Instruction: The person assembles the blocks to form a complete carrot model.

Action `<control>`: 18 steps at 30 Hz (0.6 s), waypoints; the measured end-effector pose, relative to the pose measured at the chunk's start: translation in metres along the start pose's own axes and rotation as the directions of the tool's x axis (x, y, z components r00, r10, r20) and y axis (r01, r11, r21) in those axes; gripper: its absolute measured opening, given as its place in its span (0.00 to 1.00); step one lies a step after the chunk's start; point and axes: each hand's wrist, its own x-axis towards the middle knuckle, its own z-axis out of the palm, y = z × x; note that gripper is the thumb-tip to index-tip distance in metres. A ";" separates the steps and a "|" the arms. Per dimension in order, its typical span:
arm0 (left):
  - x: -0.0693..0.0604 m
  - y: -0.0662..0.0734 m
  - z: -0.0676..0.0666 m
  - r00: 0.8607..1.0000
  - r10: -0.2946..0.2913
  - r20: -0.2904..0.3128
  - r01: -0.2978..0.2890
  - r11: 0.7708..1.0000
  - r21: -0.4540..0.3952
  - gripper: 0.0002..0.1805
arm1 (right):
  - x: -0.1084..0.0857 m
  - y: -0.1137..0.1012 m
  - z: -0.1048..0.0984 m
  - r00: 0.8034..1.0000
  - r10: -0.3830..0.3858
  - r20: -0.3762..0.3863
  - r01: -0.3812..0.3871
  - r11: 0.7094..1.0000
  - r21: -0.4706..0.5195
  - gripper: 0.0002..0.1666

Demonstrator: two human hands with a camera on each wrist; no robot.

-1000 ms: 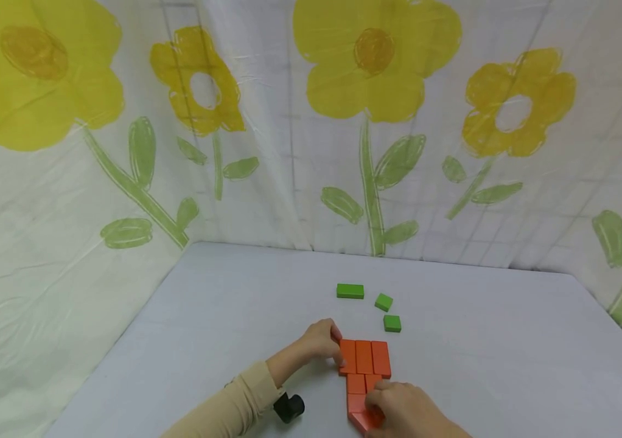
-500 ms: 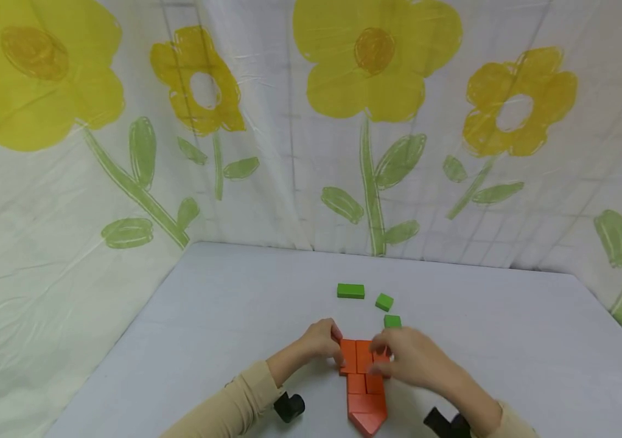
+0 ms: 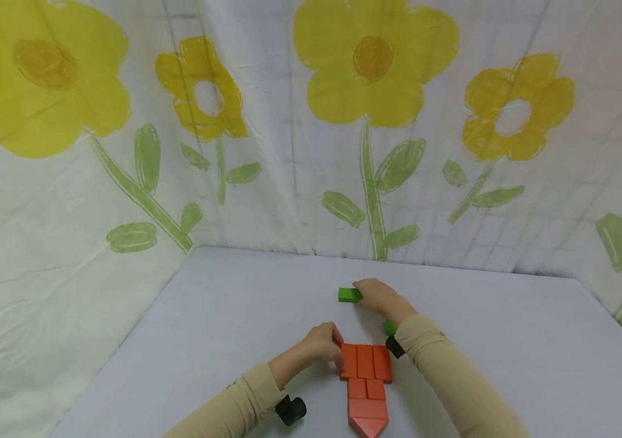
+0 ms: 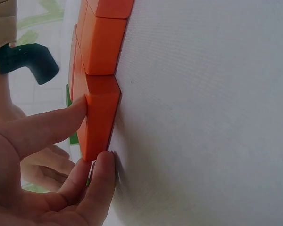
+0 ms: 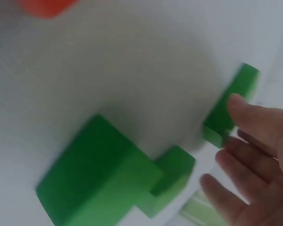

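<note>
My left hand (image 3: 323, 344) holds the leftmost orange rectangular block (image 3: 348, 359) of a flat red-orange arrangement. In the left wrist view, the thumb (image 4: 66, 120) rests on one side of this block (image 4: 99, 122) and fingertips meet its end. Farther back, my right hand (image 3: 379, 296) is at the right end of a long green block (image 3: 347, 295). The right wrist view puts the thumb (image 5: 240, 106) across this green block (image 5: 228, 106), with a finger partly hidden behind it and the other fingers apart. Contact there is blurred.
Red-orange blocks continue toward me, ending in a pointed triangular block (image 3: 368, 426). A green block (image 5: 99, 174) and a smaller-looking green block (image 5: 172, 174) lie near my right wrist. A flower-patterned curtain (image 3: 267, 201) hangs behind the white table (image 3: 245, 292).
My right hand left the pointed end of the arrangement, passed over its upper right block, and reached the long green block at the back. My left hand stays at the arrangement's left side.
</note>
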 end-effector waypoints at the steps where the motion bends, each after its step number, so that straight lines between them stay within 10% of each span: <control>1: 0.000 0.000 0.000 1.000 0.000 -0.002 0.000 1.000 -0.001 0.20 | 0.001 -0.001 0.002 1.000 -0.001 -0.017 0.000 1.000 -0.028 0.17; 8: -0.002 0.003 0.001 1.000 -0.005 -0.003 0.005 1.000 -0.005 0.20 | -0.008 -0.008 0.001 0.996 -0.014 -0.083 0.009 0.998 -0.055 0.10; 18: -0.002 -0.002 0.001 1.000 -0.001 0.000 0.001 1.000 -0.005 0.20 | -0.049 -0.011 -0.006 0.993 -0.113 0.041 0.110 0.992 0.060 0.13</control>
